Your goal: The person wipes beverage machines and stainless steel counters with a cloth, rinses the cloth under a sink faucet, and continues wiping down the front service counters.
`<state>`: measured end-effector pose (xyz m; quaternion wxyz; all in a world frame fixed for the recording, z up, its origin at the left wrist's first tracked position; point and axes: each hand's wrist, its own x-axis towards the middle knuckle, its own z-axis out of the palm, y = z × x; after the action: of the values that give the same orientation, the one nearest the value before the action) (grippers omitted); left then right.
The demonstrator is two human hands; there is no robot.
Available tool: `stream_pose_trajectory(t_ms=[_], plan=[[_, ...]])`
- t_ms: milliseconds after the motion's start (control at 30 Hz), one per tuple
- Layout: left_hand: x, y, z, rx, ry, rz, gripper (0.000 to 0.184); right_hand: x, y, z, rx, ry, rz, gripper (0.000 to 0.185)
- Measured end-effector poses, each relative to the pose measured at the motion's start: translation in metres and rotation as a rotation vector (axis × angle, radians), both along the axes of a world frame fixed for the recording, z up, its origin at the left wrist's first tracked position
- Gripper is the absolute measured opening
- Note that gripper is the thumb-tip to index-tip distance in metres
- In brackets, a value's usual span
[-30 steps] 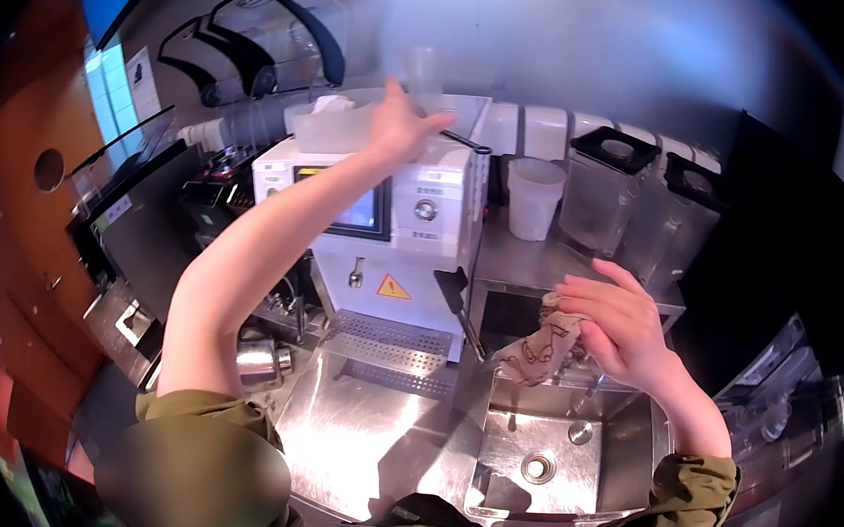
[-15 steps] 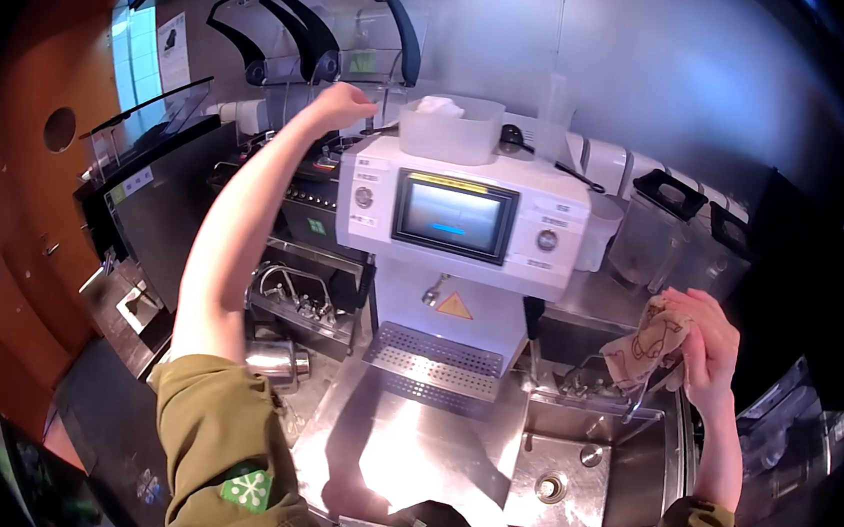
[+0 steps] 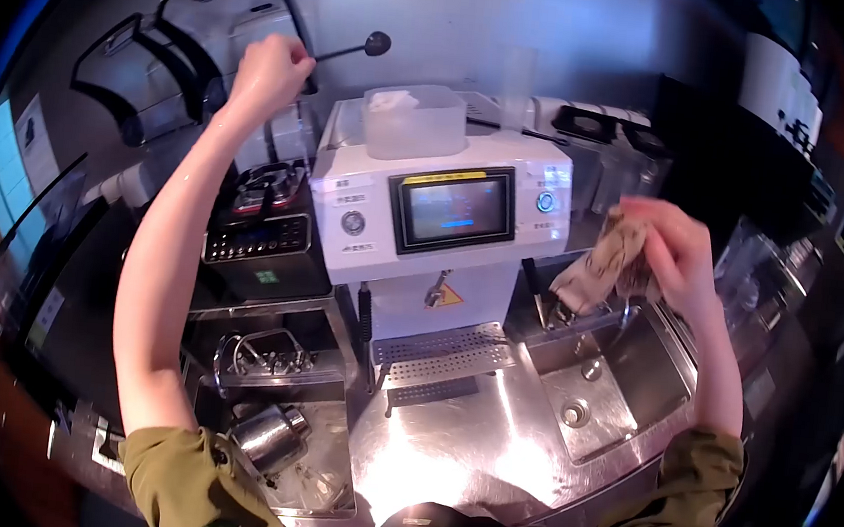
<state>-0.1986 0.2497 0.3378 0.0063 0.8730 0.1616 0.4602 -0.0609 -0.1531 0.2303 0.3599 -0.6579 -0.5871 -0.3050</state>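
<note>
Raised at the upper left, my left hand point(image 3: 270, 75) is closed around the thin handle of a black spoon point(image 3: 377, 45), whose round head points right. Behind that hand stand blender covers point(image 3: 181, 52) with black frames. My right hand point(image 3: 679, 254) grips a crumpled beige cloth point(image 3: 597, 267) with dark markings, held above the sink's back edge. Between my arms is a white dispensing machine point(image 3: 353, 192) with a screen point(image 3: 457, 211). A translucent tub point(image 3: 414, 127) with something white inside sits on top of it.
A metal sink point(image 3: 601, 400) lies at the right, below the cloth. Another long black utensil point(image 3: 519, 129) rests on the machine. A metal pitcher point(image 3: 269, 436) lies in the left basin. Clear containers with black lids point(image 3: 585, 124) stand right of the machine.
My left hand has lifted up and left, now with the black spoon plainly in it. My right hand keeps the cloth. The view has turned, shifting the machine a little left.
</note>
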Motion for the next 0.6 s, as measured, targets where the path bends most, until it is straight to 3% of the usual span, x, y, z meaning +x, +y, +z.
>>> stream_pose_trajectory(t_ms=[100,200,367,433,500,567,600], plan=[[0.005,-0.059,0.017,0.283,-0.113,-0.025,0.013,0.035,0.005,0.009,0.224,0.373,0.052,0.03],[0.007,-0.132,0.027,0.591,-0.186,-0.113,0.008,0.086,0.0,0.014,0.158,0.638,0.095,0.031],[0.045,-0.239,0.022,0.948,-0.259,-0.132,0.006,0.133,0.01,0.006,0.17,0.819,0.284,0.027],[0.089,-0.261,-0.002,0.887,-0.09,-0.152,0.002,0.146,0.015,0.008,0.155,0.948,0.254,0.026],[0.149,-0.266,-0.028,1.057,0.039,0.017,0.005,0.165,0.02,0.006,0.091,0.983,0.246,0.027],[0.202,-0.272,-0.043,0.863,0.427,0.208,0.008,0.181,0.029,0.001,0.01,0.994,0.267,0.031],[0.231,-0.264,-0.053,0.842,0.494,0.358,0.01,0.185,0.036,-0.001,-0.034,1.016,0.312,0.029]])
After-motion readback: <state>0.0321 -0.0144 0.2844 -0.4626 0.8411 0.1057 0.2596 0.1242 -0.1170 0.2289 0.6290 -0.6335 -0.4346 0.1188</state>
